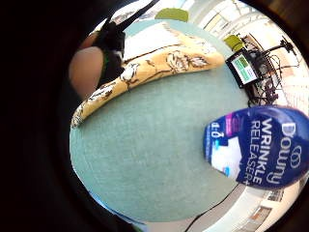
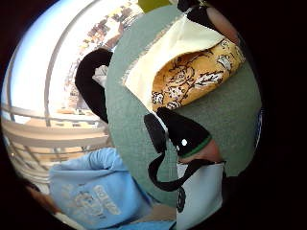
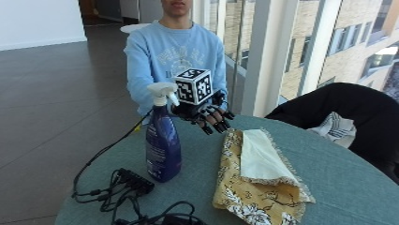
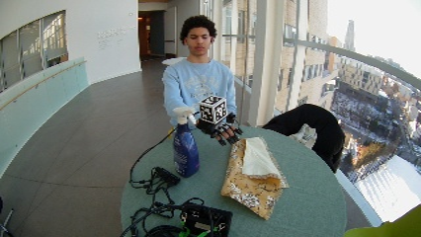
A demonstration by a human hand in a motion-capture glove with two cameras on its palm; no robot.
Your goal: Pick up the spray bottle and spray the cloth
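Spray bottle [image 3: 163, 145] first, at the left of the outside view: a tall blue bottle with a white trigger head, standing upright on the round green tabletop [image 3: 349, 183], its long axis vertical. Just right of the bottle's head, level with it, hovers the person's gloved right hand [image 3: 209, 115], palm down, fingers spread and hanging loosely, gripping nothing. Hand and bottle look very close, but contact cannot be confirmed. In the little finger side palm view the bottle's label fills one edge, so the bottle sits beside the palm, not under it.

Further right of the bottle lies the cloth [image 3: 259, 180], a folded yellow floral piece with a cream lining, flat on the tabletop and stretching away from the person. The hand hangs above the cloth's end nearest the person.

To grasp, the hand likely needs to shift sideways toward the bottle's neck. The bare hand is not visible.
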